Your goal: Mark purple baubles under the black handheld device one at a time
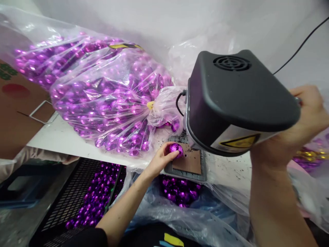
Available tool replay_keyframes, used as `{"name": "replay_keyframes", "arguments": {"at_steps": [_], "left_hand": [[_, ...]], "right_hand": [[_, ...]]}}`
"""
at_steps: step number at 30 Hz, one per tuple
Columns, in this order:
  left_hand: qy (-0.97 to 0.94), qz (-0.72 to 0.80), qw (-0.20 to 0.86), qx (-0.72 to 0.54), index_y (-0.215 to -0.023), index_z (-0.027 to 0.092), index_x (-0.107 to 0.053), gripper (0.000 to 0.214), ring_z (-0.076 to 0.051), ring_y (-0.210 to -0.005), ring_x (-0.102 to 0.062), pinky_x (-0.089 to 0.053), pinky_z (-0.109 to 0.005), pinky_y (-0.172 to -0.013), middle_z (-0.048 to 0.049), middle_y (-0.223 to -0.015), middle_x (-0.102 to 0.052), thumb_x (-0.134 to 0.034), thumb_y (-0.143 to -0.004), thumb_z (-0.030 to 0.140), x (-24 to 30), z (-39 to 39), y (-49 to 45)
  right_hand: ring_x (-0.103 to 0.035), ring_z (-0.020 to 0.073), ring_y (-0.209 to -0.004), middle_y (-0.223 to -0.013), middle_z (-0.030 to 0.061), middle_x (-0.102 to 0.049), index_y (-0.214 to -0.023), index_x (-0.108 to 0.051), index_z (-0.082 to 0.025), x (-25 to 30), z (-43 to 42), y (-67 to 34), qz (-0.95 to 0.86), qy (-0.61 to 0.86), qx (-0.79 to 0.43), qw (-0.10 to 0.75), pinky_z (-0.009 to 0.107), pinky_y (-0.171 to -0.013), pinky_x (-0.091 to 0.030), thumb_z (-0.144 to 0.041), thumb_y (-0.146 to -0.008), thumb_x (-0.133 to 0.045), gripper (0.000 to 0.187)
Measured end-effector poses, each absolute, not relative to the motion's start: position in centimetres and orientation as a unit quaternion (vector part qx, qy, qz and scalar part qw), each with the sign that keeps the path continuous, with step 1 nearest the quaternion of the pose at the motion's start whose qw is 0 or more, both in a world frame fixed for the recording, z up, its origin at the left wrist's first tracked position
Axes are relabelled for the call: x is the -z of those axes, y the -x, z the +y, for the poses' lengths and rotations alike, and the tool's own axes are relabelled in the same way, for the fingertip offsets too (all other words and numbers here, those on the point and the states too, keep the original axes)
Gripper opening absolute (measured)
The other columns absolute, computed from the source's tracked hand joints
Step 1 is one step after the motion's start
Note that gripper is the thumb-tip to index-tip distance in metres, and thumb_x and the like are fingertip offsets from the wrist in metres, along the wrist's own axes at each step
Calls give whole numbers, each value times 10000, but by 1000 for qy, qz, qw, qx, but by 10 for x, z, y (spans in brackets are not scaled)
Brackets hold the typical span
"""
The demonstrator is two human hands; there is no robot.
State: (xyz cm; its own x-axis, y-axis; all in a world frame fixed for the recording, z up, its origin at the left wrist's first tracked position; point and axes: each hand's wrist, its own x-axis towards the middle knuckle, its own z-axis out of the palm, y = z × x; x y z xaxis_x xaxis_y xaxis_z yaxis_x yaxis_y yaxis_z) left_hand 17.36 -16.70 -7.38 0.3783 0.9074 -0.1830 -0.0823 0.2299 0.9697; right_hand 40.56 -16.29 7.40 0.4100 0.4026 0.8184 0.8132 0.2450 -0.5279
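Note:
My left hand (160,160) pinches a shiny purple ball (176,149) and holds it on the brown plate (190,163) under the black machine head (236,99). My right hand (303,118) is raised at the right and closed around a handle at the back of that machine; most of what it grips is hidden behind the housing.
A big clear bag full of purple balls (102,96) lies on the white table (61,139) to the left. More purple balls sit in a black crate (95,195) and in a plastic bag (180,193) below the table edge. A cardboard box (15,109) stands at far left.

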Motion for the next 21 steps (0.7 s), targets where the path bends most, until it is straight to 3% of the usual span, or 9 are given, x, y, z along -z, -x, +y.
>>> {"name": "replay_keyframes", "arguments": {"at_steps": [3,12,17,21], "left_hand": [[-586,431,591,-348,-1250,201,-600,456,-219,-1081,-629,-486,-369,-980,-63,-1179,-681,-701,-857,410,78,-174,-184],[-773,438,337,-312,-1219,204,-592,373,-277,-1186,-575,-453,-479,-1051,-104,-1244,-635,-679,-878,327,82,-182,-207],[-772,484,273,-309,-1145,215,-629,381,-304,-1144,-576,-458,-512,-1019,-108,-1187,-632,-732,-812,369,94,-184,-224],[-771,472,277,-325,-1152,215,-619,392,-311,-1197,-552,-389,-554,-1094,-107,-1204,-632,-727,-815,384,102,-182,-227]], "right_hand": [[-385,16,-648,-667,-35,-440,-795,-594,-93,-75,-164,-404,-517,591,184,592,209,-630,-293,-453,-928,-527,390],[-353,14,-581,-605,-52,-403,-778,-571,-107,-79,-164,-401,-537,579,175,588,189,-571,-279,-460,-924,-533,384],[-361,3,-594,-621,-50,-418,-772,-560,-110,-79,-165,-402,-538,574,170,593,172,-578,-294,-452,-920,-546,373],[-354,0,-585,-603,-54,-406,-774,-570,-103,-80,-167,-403,-543,578,170,585,167,-569,-289,-441,-924,-547,370]]}}
